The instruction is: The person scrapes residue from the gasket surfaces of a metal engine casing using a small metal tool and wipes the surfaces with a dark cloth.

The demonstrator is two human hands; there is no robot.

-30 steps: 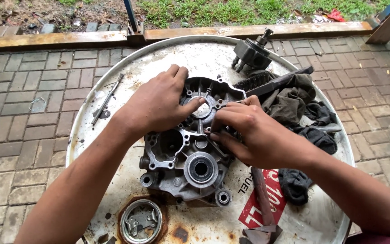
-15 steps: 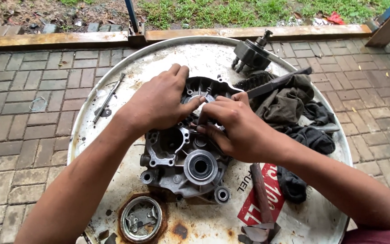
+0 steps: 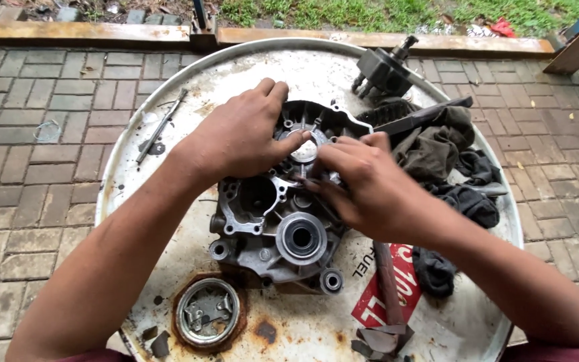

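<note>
Atop a white drum lid (image 3: 169, 221), both hands met over a grey engine case (image 3: 273, 228) lying flat at its middle. Left hand (image 3: 239, 137) and right hand (image 3: 363, 181) had fingertips pinched together at a bright ring (image 3: 305, 149) (mostly hidden beneath them), whose grip could not be made out. Near the lid's front edge, a rusty cap (image 3: 208, 312) held small metal bits. Dark rags (image 3: 450, 167) lay at right.

Left hand (image 3: 239, 137) palm down, fingers curled; right hand (image 3: 363, 184) alongside, fingertips meeting; forearms converging.
</note>
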